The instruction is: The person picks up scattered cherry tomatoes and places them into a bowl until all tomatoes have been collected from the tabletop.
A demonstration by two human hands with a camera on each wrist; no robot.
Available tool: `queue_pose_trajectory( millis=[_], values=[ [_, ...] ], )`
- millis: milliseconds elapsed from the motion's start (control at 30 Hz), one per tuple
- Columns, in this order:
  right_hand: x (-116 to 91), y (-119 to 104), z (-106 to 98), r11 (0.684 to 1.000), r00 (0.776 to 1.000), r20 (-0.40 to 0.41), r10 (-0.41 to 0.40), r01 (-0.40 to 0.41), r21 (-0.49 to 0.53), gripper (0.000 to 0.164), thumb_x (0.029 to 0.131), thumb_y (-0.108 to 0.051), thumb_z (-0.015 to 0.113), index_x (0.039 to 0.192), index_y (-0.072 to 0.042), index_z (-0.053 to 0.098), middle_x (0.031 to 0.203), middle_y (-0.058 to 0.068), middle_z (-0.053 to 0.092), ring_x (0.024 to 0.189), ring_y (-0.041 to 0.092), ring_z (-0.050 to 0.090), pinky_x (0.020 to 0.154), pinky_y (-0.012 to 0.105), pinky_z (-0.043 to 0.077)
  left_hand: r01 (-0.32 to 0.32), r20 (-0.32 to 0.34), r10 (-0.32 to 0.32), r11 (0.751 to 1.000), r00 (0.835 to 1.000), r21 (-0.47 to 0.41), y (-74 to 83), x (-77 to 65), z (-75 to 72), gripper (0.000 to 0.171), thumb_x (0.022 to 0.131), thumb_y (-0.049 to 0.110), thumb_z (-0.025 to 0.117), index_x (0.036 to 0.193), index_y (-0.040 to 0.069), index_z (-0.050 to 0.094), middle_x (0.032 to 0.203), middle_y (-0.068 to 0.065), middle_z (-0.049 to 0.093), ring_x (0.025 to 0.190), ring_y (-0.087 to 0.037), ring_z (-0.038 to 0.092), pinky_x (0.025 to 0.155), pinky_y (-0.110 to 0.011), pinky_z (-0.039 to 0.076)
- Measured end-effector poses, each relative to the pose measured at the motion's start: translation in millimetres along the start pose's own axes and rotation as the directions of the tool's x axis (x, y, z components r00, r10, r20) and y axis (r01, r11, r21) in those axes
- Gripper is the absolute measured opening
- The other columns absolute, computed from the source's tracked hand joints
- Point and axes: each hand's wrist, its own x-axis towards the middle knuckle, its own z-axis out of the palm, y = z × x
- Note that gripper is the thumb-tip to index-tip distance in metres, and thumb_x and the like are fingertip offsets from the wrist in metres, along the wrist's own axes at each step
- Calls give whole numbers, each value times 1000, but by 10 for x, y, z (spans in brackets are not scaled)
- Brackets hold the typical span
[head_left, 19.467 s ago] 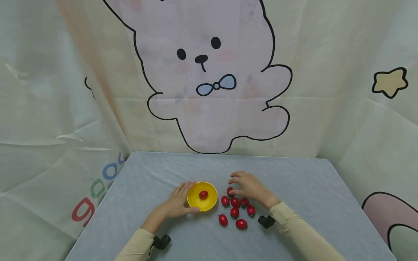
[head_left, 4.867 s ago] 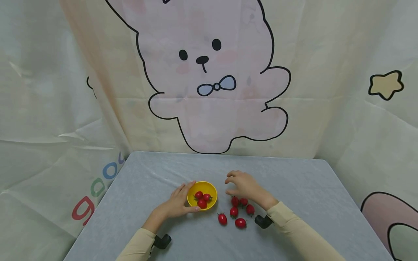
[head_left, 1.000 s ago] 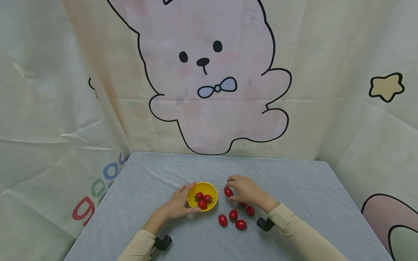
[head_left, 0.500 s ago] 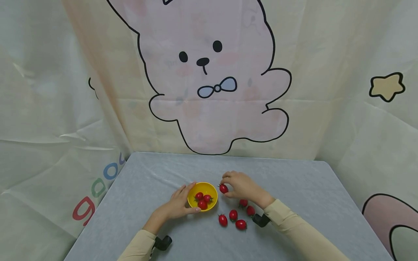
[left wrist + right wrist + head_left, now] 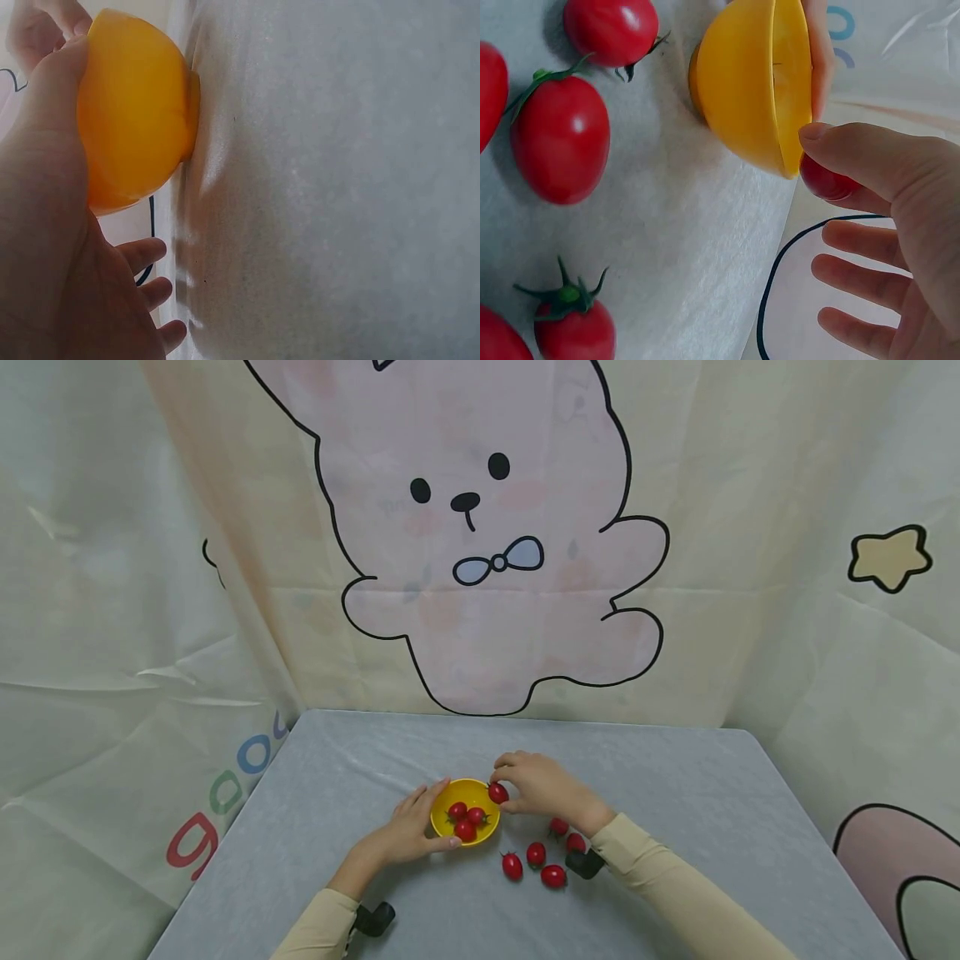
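A small yellow bowl stands on the grey cloth with three cherry tomatoes inside. My left hand holds it from the left, thumb at the near rim and fingers on the far side; in the left wrist view, the thumb lies along the bowl wall while three fingers spread free. A red cherry tomato is pinched between thumb and finger of my right hand, right at the bowl's right rim. In the right wrist view, this tomato is partly hidden by the thumb, and the other fingers stay loose.
Several loose cherry tomatoes lie right of the bowl, below the right forearm. One is partly covered by the black wrist camera. The cloth-covered table ends at a printed curtain.
My right hand has picked up a cherry tomato from the loose group and carried it left to the bowl's rim. My left hand and the bowl have stayed put.
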Motion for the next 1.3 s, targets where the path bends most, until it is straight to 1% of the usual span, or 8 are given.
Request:
queue_pose_trajectory(
  millis=[167,300,367,533,800,1033,1300],
  values=[
    [47,-35,28,1000,1000,5,-6,6,4,39,84,-39,78,119,-22,71,130,2,65,117,23,61,102,44,53,-11,-2,11,1000,1000,-2,-7,-3,-3,102,80,65,69,159,24,18,163,-6,30,152,-42,17,118,-70,15],
    [84,-53,66,1000,1000,8,-19,19,-5,40,84,-41,78,119,-22,71,130,2,65,116,21,62,101,42,53,-19,1,19,1000,1000,4,-6,-6,-7,102,81,65,68,159,24,18,164,-6,29,152,-42,17,118,-70,15],
    [101,-59,87,999,999,4,-32,32,-14,40,84,-41,78,118,-21,71,129,2,65,114,21,62,100,41,54,-28,3,28,1000,1000,5,-6,-4,-5,102,81,65,68,159,24,18,163,-7,30,152,-43,17,118,-70,15],
    [146,-57,152,998,998,-18,-59,59,-21,39,83,-39,79,116,-20,71,127,2,66,112,21,63,97,40,55,-28,7,27,1000,1000,5,-6,-5,-9,102,81,66,67,159,24,16,164,-7,29,152,-42,17,118,-70,16],
    [206,-66,208,998,998,-17,-60,60,-10,39,84,-40,77,117,-20,71,128,2,65,115,22,62,100,44,53,-23,6,23,1000,1000,-5,-7,-16,-17,102,80,67,67,159,26,16,164,-6,28,153,-41,16,117,-71,17],
    [251,-89,240,999,998,-20,-54,54,-5,40,84,-41,77,118,-20,71,127,2,66,113,21,63,100,43,53,-24,9,24,1000,1000,1,-28,-13,-11,103,80,68,66,159,26,16,165,-5,27,153,-41,16,117,-70,18],
    [316,-96,279,999,999,5,-39,39,0,42,85,-43,76,120,-22,70,130,0,64,116,20,61,103,42,52,-22,10,22,1000,1000,-9,-24,-14,-15,101,82,65,67,159,27,15,165,-4,27,153,-41,15,117,-70,18]
  ],
)
